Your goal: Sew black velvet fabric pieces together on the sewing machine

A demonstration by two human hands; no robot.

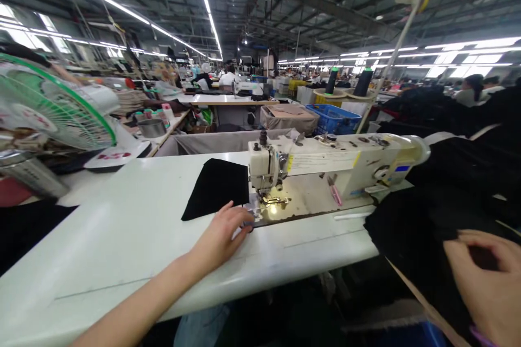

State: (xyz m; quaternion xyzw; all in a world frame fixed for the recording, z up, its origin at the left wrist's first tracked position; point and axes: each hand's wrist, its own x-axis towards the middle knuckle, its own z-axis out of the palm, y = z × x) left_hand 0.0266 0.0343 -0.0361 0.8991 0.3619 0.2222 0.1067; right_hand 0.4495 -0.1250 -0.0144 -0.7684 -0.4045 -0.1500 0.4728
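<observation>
My left hand (228, 229) rests at the front left corner of the sewing machine's metal bed plate (305, 200). Its fingers are bent together, with something small and dark at the tips that I cannot make out. Just beyond it, a black fabric piece (220, 187) lies flat left of the needle area of the sewing machine (321, 160). Over at the right, my right hand (484, 276) pinches the edge of black fabric (407, 227) from a heap beside the machine. Pink-handled snips (335, 192) lie on the bed under the machine arm.
A green-rimmed fan (61, 103) and a metal flask (32, 173) stand left of the white table (122, 227). Behind the machine are a blue crate (331, 117) and dark thread cones (363, 82) on a stand. Other people work farther back.
</observation>
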